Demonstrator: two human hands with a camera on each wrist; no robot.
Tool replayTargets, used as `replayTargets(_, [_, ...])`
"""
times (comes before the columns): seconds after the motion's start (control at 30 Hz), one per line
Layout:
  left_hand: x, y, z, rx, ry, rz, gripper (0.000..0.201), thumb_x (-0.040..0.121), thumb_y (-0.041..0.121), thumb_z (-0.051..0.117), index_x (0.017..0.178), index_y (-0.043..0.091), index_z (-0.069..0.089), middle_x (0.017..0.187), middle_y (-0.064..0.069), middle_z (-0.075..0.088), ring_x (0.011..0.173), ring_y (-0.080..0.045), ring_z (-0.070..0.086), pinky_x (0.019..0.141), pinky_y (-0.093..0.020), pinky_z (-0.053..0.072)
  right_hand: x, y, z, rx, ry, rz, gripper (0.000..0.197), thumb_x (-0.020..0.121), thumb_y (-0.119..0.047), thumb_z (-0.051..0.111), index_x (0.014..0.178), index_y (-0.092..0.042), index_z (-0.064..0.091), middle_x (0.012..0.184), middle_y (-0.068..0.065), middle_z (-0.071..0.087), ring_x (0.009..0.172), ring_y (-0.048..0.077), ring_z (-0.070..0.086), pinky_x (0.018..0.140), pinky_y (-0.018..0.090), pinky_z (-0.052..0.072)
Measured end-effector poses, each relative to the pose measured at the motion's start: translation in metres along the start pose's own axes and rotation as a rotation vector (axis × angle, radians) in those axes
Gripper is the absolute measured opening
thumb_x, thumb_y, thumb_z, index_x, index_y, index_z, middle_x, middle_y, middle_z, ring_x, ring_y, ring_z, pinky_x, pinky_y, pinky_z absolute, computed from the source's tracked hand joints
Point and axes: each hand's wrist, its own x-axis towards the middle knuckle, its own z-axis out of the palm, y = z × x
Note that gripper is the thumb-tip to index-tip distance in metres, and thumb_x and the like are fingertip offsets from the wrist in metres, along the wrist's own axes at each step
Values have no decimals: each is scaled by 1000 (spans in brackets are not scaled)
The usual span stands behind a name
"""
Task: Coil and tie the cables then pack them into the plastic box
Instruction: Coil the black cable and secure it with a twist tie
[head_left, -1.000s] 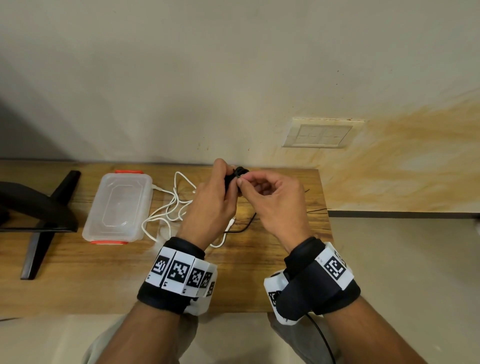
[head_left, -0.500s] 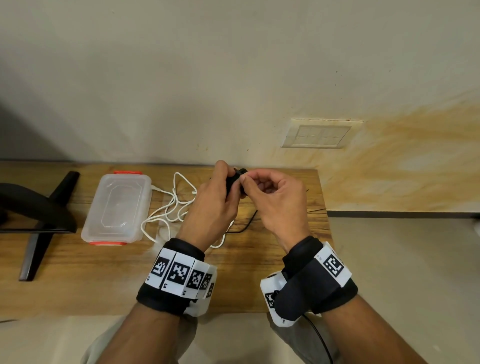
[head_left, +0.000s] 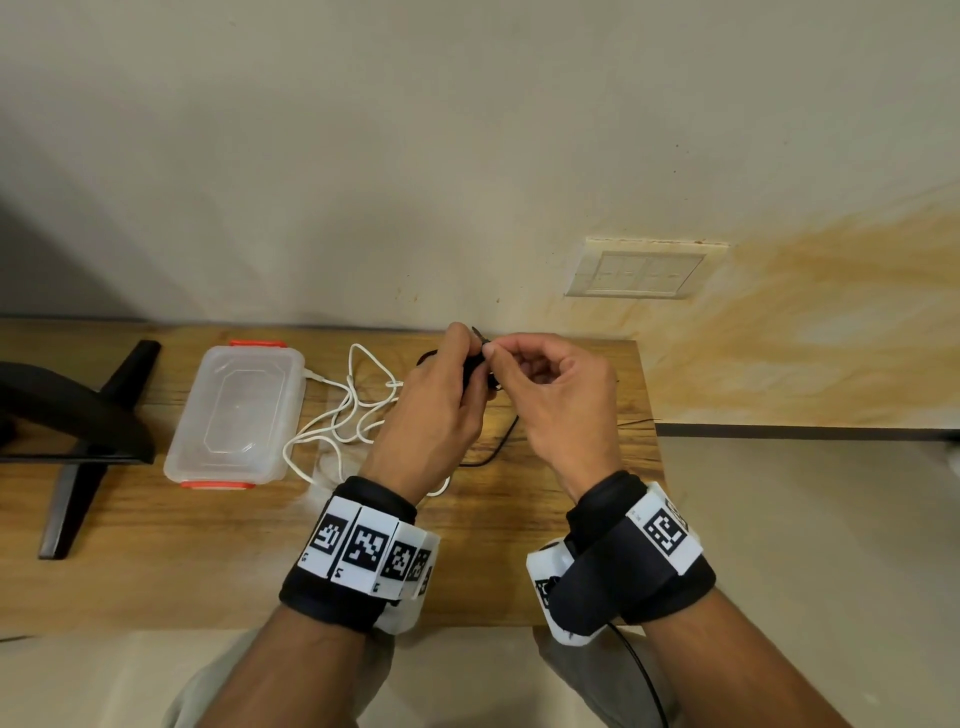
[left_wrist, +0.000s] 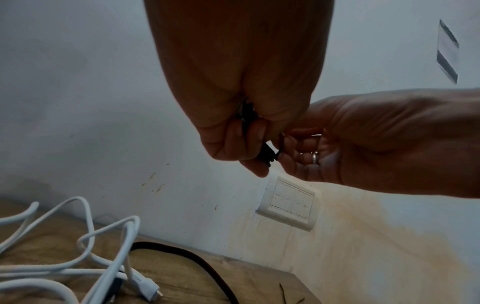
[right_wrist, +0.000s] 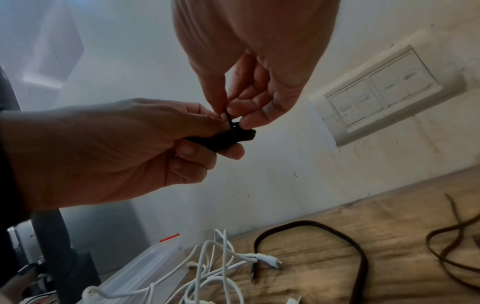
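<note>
The black cable (right_wrist: 221, 138) is bunched into a small coil and held above the table's (head_left: 545, 545) far edge, gripped in the left hand (head_left: 434, 410), whose fingers curl round the bundle, apparently to keep the loops from springing apart. The right hand (head_left: 558, 400) pinches a thin black tie (right_wrist: 228, 119) between thumb and forefinger right at the bundle's end, where the wrist views show the strip rising from the coil; this looks like the tying step, with the tie being threaded or drawn tight while the other hand steadies the coil. One length of black cable (right_wrist: 337, 242) lies in a loop on the wood below the hands; whether it is the free tail of the held bundle cannot be told. Just left of it the white cable (head_left: 343, 415) sprawls in loose uncoiled loops, one plug (head_left: 314, 375) reaching the box (head_left: 234, 410). The box is clear plastic with red clips, its lid on, near the left hand's side, so packing will need it opened. A thin brown cord (right_wrist: 454, 242) lies to the right on the table. A dark stand (head_left: 78, 431) sits at the far left, and a switch plate (head_left: 641, 270) is on the wall behind
</note>
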Motion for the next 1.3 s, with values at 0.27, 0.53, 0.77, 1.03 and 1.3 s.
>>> replayTargets(0.27, [-2, 0, 1, 6, -70, -15, 5, 103, 17, 45, 100, 13, 44, 85, -7, 67, 76, -25, 65, 64, -53, 50, 10, 6, -8, -158, -125, -67, 14, 87, -14, 76, 95, -25, 75, 100, -6, 66, 81, 3, 61, 69, 10, 46])
replayTargets(0.53, [2, -10, -7, -109, -52, -273, 8, 104, 20, 46, 105, 13, 46, 82, 3, 68, 77, -9, 66, 70, -32, 53, -3, 8, -3, -194, -233, -348, 12, 86, 4, 71, 86, -8, 73, 94, -1, 65, 85, 8, 62, 75, 13, 50])
replayTargets(0.77, [1, -10, -8, -152, -108, -329, 7, 101, 16, 46, 95, 19, 48, 76, 1, 69, 61, 1, 56, 56, -15, 40, 2, 13, -9, -374, -304, -513, 14, 86, 3, 56, 86, -9, 63, 90, 3, 63, 88, 23, 58, 74, 44, 52])
replayTargets(1.03, [2, -12, -11, -261, -145, -425, 6, 101, 22, 50, 96, 22, 49, 72, 1, 70, 57, -5, 53, 60, -31, 42, 3, 13, -13, -522, -365, -451, 19, 86, 2, 45, 93, -15, 51, 87, 3, 61, 88, 22, 63, 70, 44, 57])
replayTargets(1.3, [3, -7, -15, -448, -187, -512, 17, 101, 33, 52, 107, 17, 54, 78, -7, 69, 52, -9, 45, 55, -27, 36, 1, 5, -15, -501, -294, -300, 39, 90, 8, 47, 101, -27, 33, 89, 4, 66, 85, 12, 68, 71, 35, 61])
